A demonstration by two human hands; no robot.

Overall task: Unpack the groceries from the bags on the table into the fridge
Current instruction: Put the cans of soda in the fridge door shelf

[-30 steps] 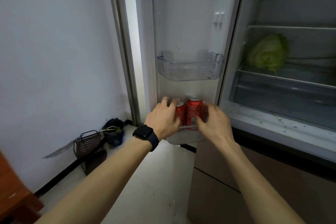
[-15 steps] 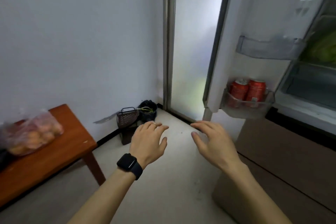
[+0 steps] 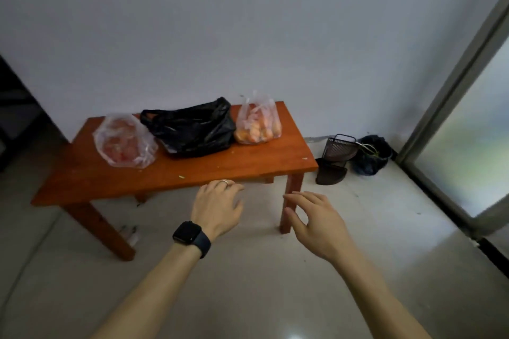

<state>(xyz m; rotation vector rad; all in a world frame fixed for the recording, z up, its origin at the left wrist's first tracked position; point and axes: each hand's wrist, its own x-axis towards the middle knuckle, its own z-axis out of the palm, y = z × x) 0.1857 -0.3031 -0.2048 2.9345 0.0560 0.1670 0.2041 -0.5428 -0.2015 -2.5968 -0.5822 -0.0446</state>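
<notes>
A low orange-brown wooden table stands against the wall with three bags on it. At its left lies a clear bag of red produce. A crumpled black bag sits in the middle. To the right stands a clear bag of orange fruit. My left hand, with a ring and a black watch, hovers over the table's front edge, fingers relaxed and empty. My right hand hangs in the air in front of the table's right leg, also empty. The fridge is out of view.
A dark mesh basket and a dark bag sit on the floor in the corner right of the table. A glass sliding door with a grey frame fills the right side. Pale tiled floor lies under my arms.
My hands let go of the red cans in the fridge door bin and came away empty. The view swung left from the fridge to the table with the bags.
</notes>
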